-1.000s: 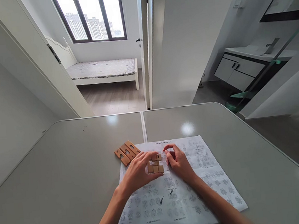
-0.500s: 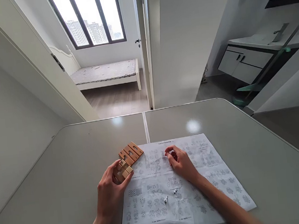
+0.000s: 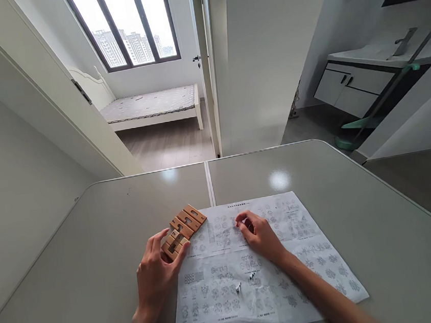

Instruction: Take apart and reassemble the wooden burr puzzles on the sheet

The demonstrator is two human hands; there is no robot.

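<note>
My left hand (image 3: 155, 268) curves around the near end of a row of wooden puzzle pieces. Its fingers and thumb press on either side of a notched wooden block (image 3: 175, 245), which sits against the other pieces. Those flat wooden pieces (image 3: 188, 221) lie side by side, with slots cut in them and small marks on their faces. Over the printed paper sheet (image 3: 218, 259) rests my right hand (image 3: 260, 236), its fingers curled together. Whether anything is between those fingertips is hidden.
Two small metallic-looking bits (image 3: 238, 287) lie on the sheet, which shows rows of line diagrams. The grey table (image 3: 94, 256) has a seam (image 3: 210, 182) across its middle. Beyond it are a doorway, a bed (image 3: 151, 104) and a sink cabinet (image 3: 357, 85).
My left hand has shifted slightly left, and the notched block now lies flatter and closer in line with the other pieces. My right hand has hardly moved.
</note>
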